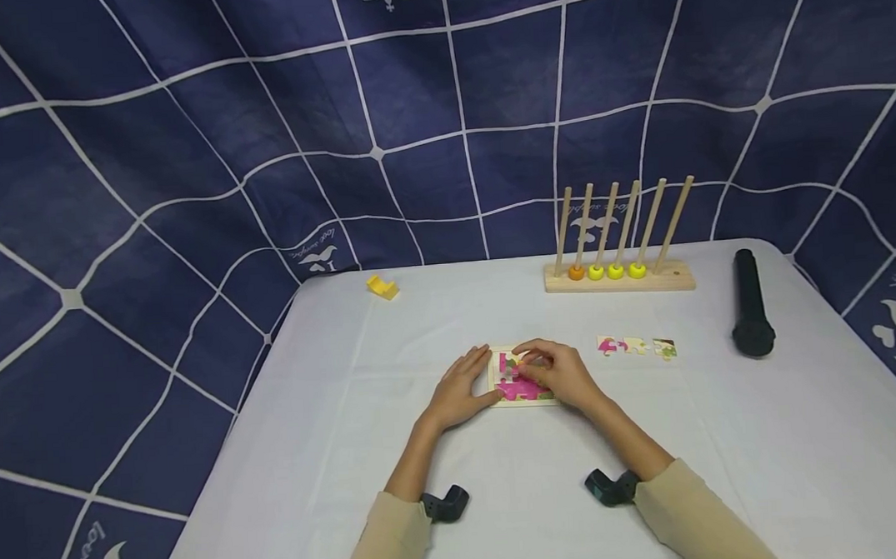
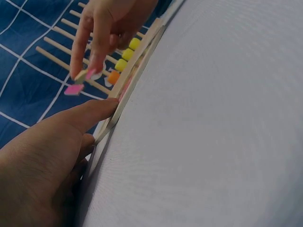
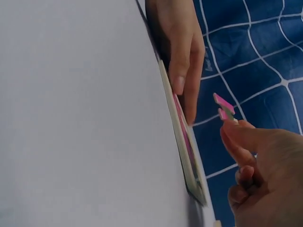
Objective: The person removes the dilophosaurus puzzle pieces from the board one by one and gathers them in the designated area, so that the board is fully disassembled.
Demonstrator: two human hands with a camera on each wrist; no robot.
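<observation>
A small jigsaw puzzle in a pale wooden tray [image 1: 527,404] lies on the white table, its lower part filled with pink pieces. Along the tray's left side rests my left hand [image 1: 456,393], fingers extended toward the upper corner; its thumb presses the rim, clearer in the left wrist view. My right hand [image 1: 565,378] pinches a pink puzzle piece [image 3: 225,105] with some green and cream between thumb and fingers. In both wrist views that piece is held above the tray. Part of the tray's right side is hidden by the right hand.
Three loose puzzle pieces [image 1: 635,345] lie in a row right of the tray. Behind them stands a wooden peg rack [image 1: 619,284] with orange and yellow beads. A black cylindrical object [image 1: 751,304] lies far right, a yellow block [image 1: 382,287] at the back left.
</observation>
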